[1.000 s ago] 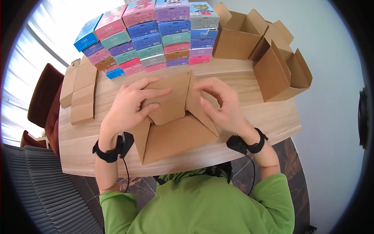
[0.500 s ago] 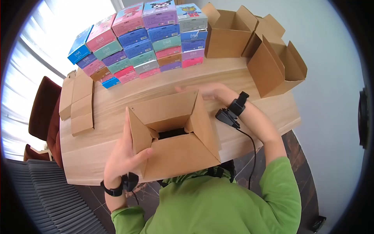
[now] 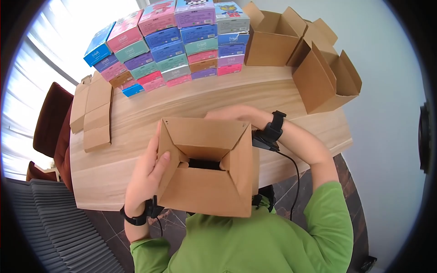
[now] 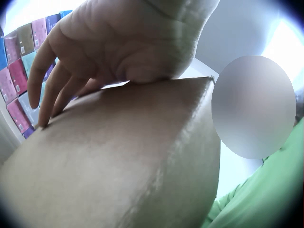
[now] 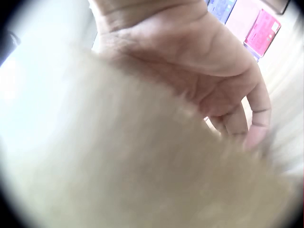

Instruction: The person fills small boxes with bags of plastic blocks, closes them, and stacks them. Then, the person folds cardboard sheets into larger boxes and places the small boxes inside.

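An open cardboard box (image 3: 207,191) faces up at the table's near edge, with a dark gap between the flaps at its bottom. My left hand (image 3: 144,177) grips its left wall, the thumb over the rim. In the left wrist view, the left fingers (image 4: 57,90) lie against the outer face of the cardboard. Along the far side of the box extends my right hand (image 3: 227,112), partly hidden behind the rim. The right wrist view shows the right hand's fingers (image 5: 259,107) loosely bent beside the blurred cardboard.
Colourful boxes (image 3: 164,50) stand stacked at the back of the wooden table (image 3: 141,113). Opened cardboard boxes (image 3: 316,82) are at the back right. Flattened cardboard (image 3: 98,109) lies at the left edge. A dark red chair (image 3: 52,118) stands beyond that edge.
The box has turned so its opening faces up, showing the inside. My left hand moved down to its left wall, and my right hand went from the right side to the far side.
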`<state>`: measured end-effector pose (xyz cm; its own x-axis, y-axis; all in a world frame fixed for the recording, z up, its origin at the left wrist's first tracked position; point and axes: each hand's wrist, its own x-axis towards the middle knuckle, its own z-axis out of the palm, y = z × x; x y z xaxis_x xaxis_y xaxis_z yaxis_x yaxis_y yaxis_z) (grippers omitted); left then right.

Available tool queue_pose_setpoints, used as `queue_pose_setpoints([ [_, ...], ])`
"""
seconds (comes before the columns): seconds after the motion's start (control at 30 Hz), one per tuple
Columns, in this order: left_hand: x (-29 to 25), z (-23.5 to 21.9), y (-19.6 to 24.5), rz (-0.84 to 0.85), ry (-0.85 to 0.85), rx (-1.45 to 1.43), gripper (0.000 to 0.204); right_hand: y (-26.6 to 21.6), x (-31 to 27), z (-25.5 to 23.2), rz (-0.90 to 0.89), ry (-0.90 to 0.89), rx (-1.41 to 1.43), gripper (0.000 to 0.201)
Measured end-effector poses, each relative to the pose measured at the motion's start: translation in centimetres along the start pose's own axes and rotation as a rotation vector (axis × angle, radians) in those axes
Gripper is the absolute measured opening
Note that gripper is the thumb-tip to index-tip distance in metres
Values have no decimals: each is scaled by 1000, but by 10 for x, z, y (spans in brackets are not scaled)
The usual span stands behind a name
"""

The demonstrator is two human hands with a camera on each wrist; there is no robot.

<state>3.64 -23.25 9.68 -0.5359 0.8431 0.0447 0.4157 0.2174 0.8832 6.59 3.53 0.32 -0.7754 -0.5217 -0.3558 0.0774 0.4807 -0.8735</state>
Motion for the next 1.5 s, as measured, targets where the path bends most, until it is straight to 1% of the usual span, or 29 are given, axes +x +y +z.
queue_pose_setpoints([
  [0.07,-3,-11,-8,-46,-3,-13,46,-16,-4,3,294,19,-315,34],
  [0.13,-8,-20,-21,-66,13,-32,41,-24,-13,8,324,65,-134,36],
  [0.17,-10,-22,-19,-83,36,12,39,-28,-19,11,340,88,-44,38],
  [0.23,-14,-28,-10,-119,87,100,36,-36,-28,21,323,143,42,40],
  [0.27,-14,-28,-12,-122,99,92,36,-38,-29,23,311,169,85,41],
  [0.37,-18,-29,-14,-142,124,89,36,-42,-25,25,358,135,279,45],
  [0.43,-18,-29,-12,-152,128,106,36,-48,-28,28,287,225,213,46],
  [0.47,-18,-27,-13,-95,184,104,36,-49,-29,29,253,269,179,47],
  [0.53,-17,-20,-17,15,297,102,37,-46,-30,25,143,413,213,46],
  [0.57,-18,-18,-16,37,281,37,37,-47,-31,22,87,484,229,45],
  [0.6,-17,-16,-15,59,265,-27,38,-52,-36,19,111,556,219,42],
  [0.63,-17,-14,-14,83,249,-90,39,-71,-46,14,135,629,209,40],
  [0.67,-17,-12,-12,113,282,-141,38,-88,-56,9,158,704,198,38],
  [0.73,-15,-9,-8,177,347,-245,37,-105,-70,-5,52,718,151,46],
  [0.77,-14,-9,-7,203,326,-193,39,-114,-78,-10,0,725,126,51],
  [0.87,-10,-6,-4,275,246,-28,46,-150,-101,-15,-25,778,-105,24],
  [0.93,-1,2,2,332,169,91,52,-164,-105,0,-61,987,-737,17],
  [0.97,1,2,4,279,107,117,54,-169,-106,11,-77,1074,-1063,15],
  [1.03,5,3,5,175,-18,167,60,-160,-91,36,5,1103,-1410,6],
  [1.07,7,4,7,197,62,109,61,-155,-88,45,9,1034,-1535,7],
  [1.13,9,6,12,237,222,-8,63,-136,-81,59,-158,933,-1437,8],
  [1.17,11,3,17,291,179,67,64,-127,-78,64,-240,880,-1384,9],
  [1.23,19,-4,29,397,93,217,68,-110,-72,70,-267,834,-1315,10],
  [1.27,24,0,26,402,112,349,71,-106,-71,71,-281,810,-1282,11],
  [1.33,34,13,20,405,151,613,78,-105,-70,74,-222,856,-1251,12],
  [1.37,37,15,21,368,161,562,82,-105,-69,76,-191,882,-1232,13],
  [1.43,41,20,23,296,175,460,91,-104,-69,78,-186,971,-1191,17],
  [1.5,44,23,30,269,181,436,96,-103,-68,81,-170,1037,-1174,21],
])
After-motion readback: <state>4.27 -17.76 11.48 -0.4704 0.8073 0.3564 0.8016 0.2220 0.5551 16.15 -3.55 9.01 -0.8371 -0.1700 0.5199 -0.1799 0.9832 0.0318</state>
